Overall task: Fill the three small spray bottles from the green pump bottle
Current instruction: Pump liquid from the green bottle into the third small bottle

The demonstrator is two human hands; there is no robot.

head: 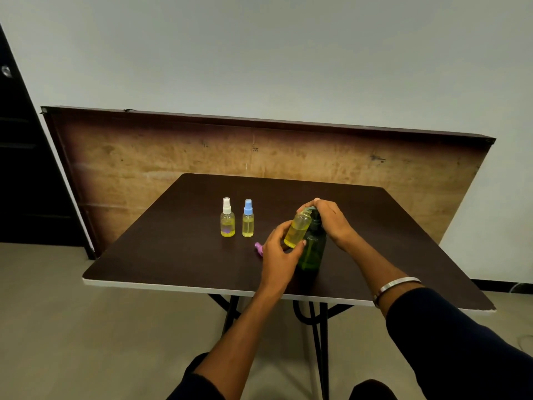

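Green pump bottle [312, 251]: I see translucent green plastic, round-bodied with a dark pump head, upright on the counter [178, 255] near its front edge.
Right hand [331, 220]: it rests over the pump head, fingers curled down around it; a metal bangle [395, 285] sits on the wrist.
Left hand [278, 252]: fingers and thumb are clamped around the base of the open spray bottle [297, 230], a small clear cylinder of yellow liquid, held tilted with its uncapped mouth up at the pump's spout.
Purple cap [258, 249]: lying on the counter just left of my left hand, partly hidden by it.
White-capped spray bottle [227, 217]: clear plastic, yellow liquid, upright, left of centre.
Blue-capped spray bottle [248, 218]: the same shape, just beside the white-capped one, not touching.
Counter: matte dark brown top with a pale edge band and rounded corners, on black metal legs.
Open room: wide bare surface to the left, behind, and to the right of the bottles.
Behind: a worn brown board [259, 151] leans against the pale wall.
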